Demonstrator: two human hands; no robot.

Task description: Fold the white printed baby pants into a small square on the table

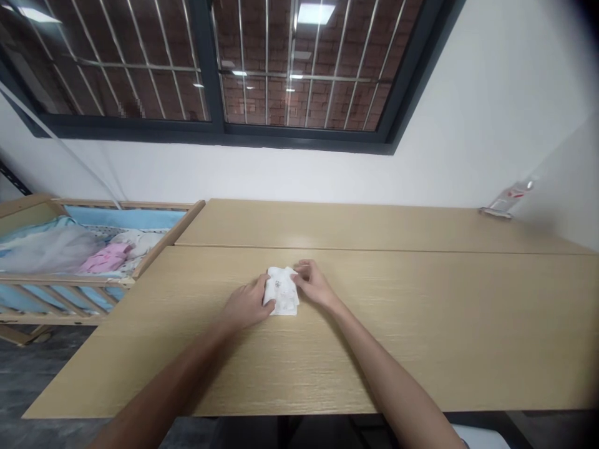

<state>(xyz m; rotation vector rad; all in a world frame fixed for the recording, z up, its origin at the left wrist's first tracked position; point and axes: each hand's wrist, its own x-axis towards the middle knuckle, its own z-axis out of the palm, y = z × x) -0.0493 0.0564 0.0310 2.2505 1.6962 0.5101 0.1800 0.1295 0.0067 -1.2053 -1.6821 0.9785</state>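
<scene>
item: folded white piece, soft-looking, faint grey print; lies on the tabletop, between the two hands.

left hand: grip partly spread, thumb and forefinger apart, both touching the left edge of the piece; whether a layer is pinched, cannot tell.

right hand: grip loosely curled, thumb at the upper right edge of the piece, fingers bent beyond it; whether it pinches or only touches, cannot tell.

hidden or unclear: underside of the piece; several left fingertips; the print, too small to read. both forearms cut off at the lower border.

also present: clear pouch with red marks, blurred, far right against the wall; wooden crib, left, cut off by the border.
</scene>
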